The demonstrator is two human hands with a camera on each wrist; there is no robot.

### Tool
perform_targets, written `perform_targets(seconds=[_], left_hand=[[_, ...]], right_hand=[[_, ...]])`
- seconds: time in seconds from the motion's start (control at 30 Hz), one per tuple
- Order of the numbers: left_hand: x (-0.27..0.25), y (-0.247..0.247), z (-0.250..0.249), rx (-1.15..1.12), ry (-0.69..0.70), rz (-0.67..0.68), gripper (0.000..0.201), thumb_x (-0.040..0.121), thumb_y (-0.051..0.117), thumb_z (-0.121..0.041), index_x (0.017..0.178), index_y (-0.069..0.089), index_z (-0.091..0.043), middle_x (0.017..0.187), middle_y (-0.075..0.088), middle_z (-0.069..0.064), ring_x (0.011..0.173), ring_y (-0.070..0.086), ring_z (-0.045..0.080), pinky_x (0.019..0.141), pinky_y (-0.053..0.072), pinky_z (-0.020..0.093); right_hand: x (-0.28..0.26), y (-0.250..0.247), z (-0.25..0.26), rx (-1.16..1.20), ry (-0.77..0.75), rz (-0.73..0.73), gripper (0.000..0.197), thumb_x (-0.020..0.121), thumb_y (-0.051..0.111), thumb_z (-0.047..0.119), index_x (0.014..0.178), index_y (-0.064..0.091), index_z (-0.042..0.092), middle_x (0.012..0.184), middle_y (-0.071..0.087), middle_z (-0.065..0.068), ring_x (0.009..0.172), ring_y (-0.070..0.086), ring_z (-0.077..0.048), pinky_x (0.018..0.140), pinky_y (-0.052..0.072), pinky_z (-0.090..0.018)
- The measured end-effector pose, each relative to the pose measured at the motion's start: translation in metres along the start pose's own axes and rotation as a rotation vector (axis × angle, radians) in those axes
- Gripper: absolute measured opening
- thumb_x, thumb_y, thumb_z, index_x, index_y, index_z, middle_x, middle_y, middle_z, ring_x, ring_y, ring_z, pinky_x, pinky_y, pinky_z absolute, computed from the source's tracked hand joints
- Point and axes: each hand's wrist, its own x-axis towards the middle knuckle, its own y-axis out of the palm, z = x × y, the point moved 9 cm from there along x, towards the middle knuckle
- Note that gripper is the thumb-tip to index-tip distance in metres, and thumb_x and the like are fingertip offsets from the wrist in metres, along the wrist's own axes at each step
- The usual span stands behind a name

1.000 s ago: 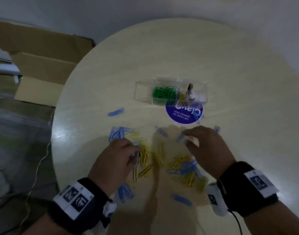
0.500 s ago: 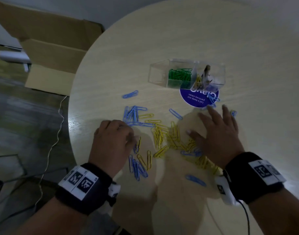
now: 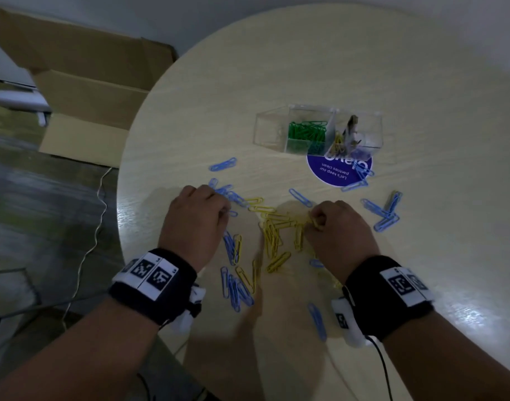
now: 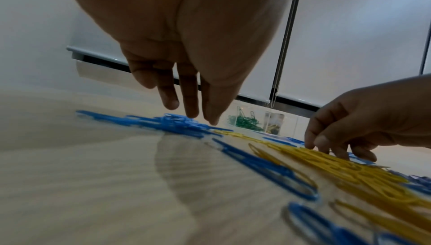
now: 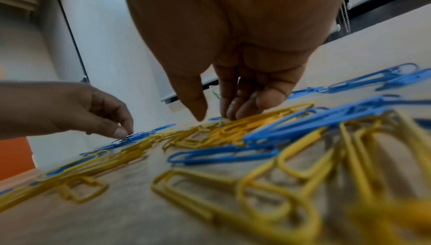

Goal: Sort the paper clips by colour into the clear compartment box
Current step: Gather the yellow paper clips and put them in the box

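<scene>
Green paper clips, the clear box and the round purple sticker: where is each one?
green paper clips (image 3: 307, 131), head view, middle of the pile
clear box (image 3: 269, 128), head view, empty left compartment's wall
round purple sticker (image 3: 334, 172), head view, printed face

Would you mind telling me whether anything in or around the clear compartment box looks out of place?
Yes. The clear compartment box sits partly on a round purple sticker, and a dark, unidentifiable object stands in the compartment beside the green paper clips. Blue paper clips lie on the sticker outside the box.
</scene>
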Motion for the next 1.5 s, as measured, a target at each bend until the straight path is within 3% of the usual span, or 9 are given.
perform_targets(seconds=[0.1,0.3,0.43,0.63,0.83,1.1,1.33,1.43,1.5], left_hand=[[0.012,0.007,-0.02,-0.029,0.043,-0.006,0.012,0.09,0.059,-0.023,0.097,0.069,-0.02,0.093,0.062,0.003,0.088,0.053,0.03,0.075,0.048,0.043],[0.033,0.022,-0.025,0.009,0.062,0.057,0.024,0.077,0.066,-0.006,0.096,0.073,-0.018,0.09,0.065,0.006,0.084,0.057,0.034,0.072,0.051,0.044],[0.04,0.011,0.003,-0.005,-0.013,0.05,0.014,0.081,0.064,-0.01,0.089,0.072,-0.019,0.087,0.067,0.006,0.084,0.058,0.034,0.075,0.05,0.043],[0.048,0.0,0.018,-0.051,-0.06,-0.001,0.015,0.088,0.063,-0.015,0.099,0.073,-0.014,0.093,0.066,0.012,0.088,0.059,0.037,0.08,0.05,0.044],[0.039,0.017,-0.035,-0.102,0.044,0.116,0.016,0.084,0.065,-0.025,0.093,0.072,-0.014,0.089,0.064,0.009,0.085,0.059,0.034,0.075,0.051,0.045],[0.039,0.033,-0.033,-0.147,-0.01,0.187,0.01,0.093,0.053,-0.012,0.094,0.063,-0.011,0.094,0.056,0.009,0.089,0.052,0.029,0.076,0.043,0.04],[0.037,0.028,-0.055,-0.21,0.04,0.163,0.013,0.091,0.058,-0.022,0.094,0.067,-0.013,0.091,0.059,0.006,0.085,0.058,0.029,0.072,0.048,0.04],[0.028,0.035,-0.065,-0.092,0.033,0.202,0.028,0.086,0.064,-0.042,0.097,0.065,-0.016,0.095,0.056,0.004,0.09,0.052,0.026,0.073,0.048,0.041],[0.026,0.038,-0.066,-0.082,0.012,0.214,0.026,0.086,0.065,-0.04,0.098,0.063,-0.017,0.096,0.055,0.003,0.091,0.052,0.027,0.073,0.047,0.04]], right_hand=[[0.004,0.002,0.004,-0.049,-0.006,0.027,0.026,0.076,0.069,0.034,0.095,0.062,0.019,0.095,0.056,-0.007,0.09,0.058,-0.031,0.079,0.048,-0.039],[0.007,-0.001,0.002,-0.012,0.0,0.007,0.019,0.08,0.06,0.017,0.097,0.066,0.022,0.098,0.064,-0.008,0.092,0.061,-0.032,0.077,0.047,-0.036],[0.007,-0.004,-0.005,0.058,0.054,0.014,0.019,0.08,0.056,0.016,0.094,0.067,0.023,0.097,0.069,-0.007,0.092,0.061,-0.03,0.076,0.048,-0.035],[0.013,-0.007,-0.014,0.189,0.134,0.03,0.015,0.078,0.058,0.015,0.085,0.067,0.025,0.083,0.069,0.002,0.084,0.062,-0.023,0.071,0.046,-0.029],[0.021,-0.005,-0.024,0.373,0.176,0.02,0.019,0.075,0.062,0.011,0.088,0.072,0.022,0.081,0.072,-0.001,0.072,0.062,-0.018,0.074,0.054,-0.039],[0.018,-0.016,-0.034,0.703,0.238,-0.074,0.018,0.082,0.062,0.006,0.084,0.069,0.022,0.075,0.07,-0.008,0.065,0.067,-0.021,0.072,0.058,-0.053],[0.015,-0.009,-0.032,0.661,0.248,-0.081,0.016,0.07,0.063,0.011,0.08,0.065,0.022,0.068,0.068,-0.001,0.064,0.067,-0.023,0.069,0.057,-0.051],[0.013,-0.016,-0.036,0.509,0.219,-0.097,0.014,0.073,0.064,0.013,0.081,0.065,0.024,0.073,0.068,0.002,0.071,0.064,-0.021,0.069,0.054,-0.039],[0.012,-0.021,-0.033,0.36,0.158,-0.089,0.014,0.077,0.061,0.013,0.084,0.066,0.025,0.079,0.069,0.001,0.076,0.063,-0.019,0.069,0.049,-0.032]])
